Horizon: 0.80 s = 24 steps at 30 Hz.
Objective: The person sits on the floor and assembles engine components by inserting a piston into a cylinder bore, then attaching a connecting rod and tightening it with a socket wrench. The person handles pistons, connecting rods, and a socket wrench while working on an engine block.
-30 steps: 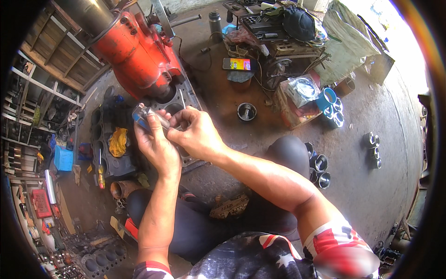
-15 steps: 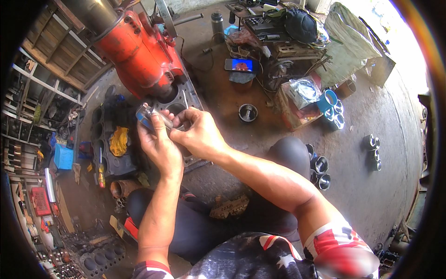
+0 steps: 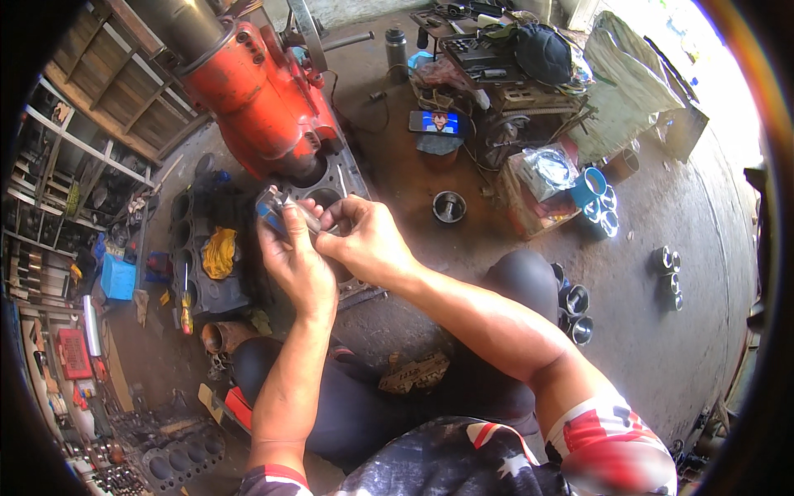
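Both of my hands meet over an engine block (image 3: pixel 353 175) with round bores. My left hand (image 3: pixel 304 269) is closed around a small metal tool with a blue part (image 3: pixel 272 213) and a cylindrical shank; its exact kind is hard to make out. The thumb lies along the tool. My right hand (image 3: pixel 374 240) is closed too, its fingers pinching at the tool's near end, where the fingertips partly hide it. Just beyond my hands, a red boring machine (image 3: pixel 263 103) stands on the block, its lower end over a bore.
Left of the block lies another engine block with a yellow cloth (image 3: pixel 219 253); a screwdriver (image 3: pixel 186 311) is beside it. A single piston (image 3: pixel 449 207) stands to the right, near a propped phone (image 3: pixel 439 122). Several pistons (image 3: pixel 576 314) sit by my right knee. Tools crowd the far bench.
The whole view has shifted slightly, so everything sits a little further right and lower. My hands keep nearly the same hold on the tool. The phone's picture has changed.
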Each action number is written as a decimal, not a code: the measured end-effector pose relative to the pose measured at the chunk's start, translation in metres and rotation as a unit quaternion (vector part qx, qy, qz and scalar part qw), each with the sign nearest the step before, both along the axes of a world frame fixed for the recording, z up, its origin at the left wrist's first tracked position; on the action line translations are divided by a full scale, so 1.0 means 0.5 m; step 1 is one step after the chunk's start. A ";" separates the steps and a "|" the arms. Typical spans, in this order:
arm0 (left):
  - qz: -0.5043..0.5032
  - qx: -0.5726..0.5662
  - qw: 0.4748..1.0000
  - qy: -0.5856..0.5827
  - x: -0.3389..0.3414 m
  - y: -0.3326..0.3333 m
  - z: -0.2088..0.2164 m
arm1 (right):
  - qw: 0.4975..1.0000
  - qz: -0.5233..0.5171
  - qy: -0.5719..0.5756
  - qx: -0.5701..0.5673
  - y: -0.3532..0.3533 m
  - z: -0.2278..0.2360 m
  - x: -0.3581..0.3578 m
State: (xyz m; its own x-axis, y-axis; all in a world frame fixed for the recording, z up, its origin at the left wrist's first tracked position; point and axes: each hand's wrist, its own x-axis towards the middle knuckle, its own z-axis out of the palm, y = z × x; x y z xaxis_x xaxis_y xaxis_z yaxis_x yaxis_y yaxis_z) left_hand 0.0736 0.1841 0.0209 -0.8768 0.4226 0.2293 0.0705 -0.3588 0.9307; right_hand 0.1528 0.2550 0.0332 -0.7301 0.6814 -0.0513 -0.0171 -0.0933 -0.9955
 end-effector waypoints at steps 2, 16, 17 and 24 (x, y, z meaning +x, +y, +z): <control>-0.004 -0.006 1.000 -0.005 -0.001 -0.001 -0.004 | 1.000 -0.007 0.007 0.004 -0.001 -0.003 0.002; -0.003 0.008 1.000 -0.014 0.007 -0.001 0.003 | 0.999 -0.036 -0.017 0.035 -0.007 -0.030 -0.012; 0.001 -0.010 1.000 -0.009 0.006 -0.001 0.002 | 0.999 -0.035 -0.017 0.030 -0.007 -0.030 -0.010; -0.002 -0.005 1.000 -0.007 -0.002 -0.002 -0.003 | 0.999 -0.042 -0.013 0.012 -0.012 -0.028 -0.012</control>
State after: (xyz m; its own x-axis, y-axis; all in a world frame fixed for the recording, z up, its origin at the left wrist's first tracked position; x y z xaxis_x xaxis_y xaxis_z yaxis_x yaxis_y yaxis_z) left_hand 0.0726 0.1829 0.0192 -0.8785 0.4277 0.2126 0.0562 -0.3494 0.9353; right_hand 0.1470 0.2489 0.0194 -0.6692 0.7412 -0.0519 0.0014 -0.0687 -0.9976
